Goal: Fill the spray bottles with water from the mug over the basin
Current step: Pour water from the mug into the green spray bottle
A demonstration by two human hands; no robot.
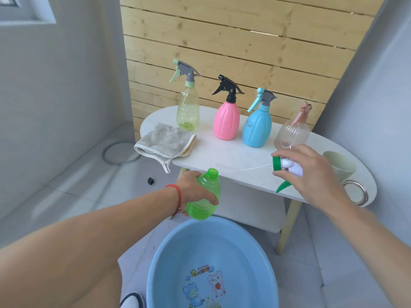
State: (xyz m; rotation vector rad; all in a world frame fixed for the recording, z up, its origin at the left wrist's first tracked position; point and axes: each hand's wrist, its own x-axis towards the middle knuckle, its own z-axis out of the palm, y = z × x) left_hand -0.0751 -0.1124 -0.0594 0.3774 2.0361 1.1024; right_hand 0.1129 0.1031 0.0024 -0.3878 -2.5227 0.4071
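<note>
Nearest, the blue basin (155,263) is sitting on the floor in front of the white table (233,156), and just above its far rim the left hand (195,192) is gripping the uncapped green bottle (203,196), its neck tilting up toward the table. Over the table's front edge the right hand (311,172) is curling around the green-and-white spray head (287,168). Behind that hand the mug (340,167) is standing on the table, with a grey cloth (164,143) at the table's other end and four capped spray bottles (226,121) lining its back
</note>
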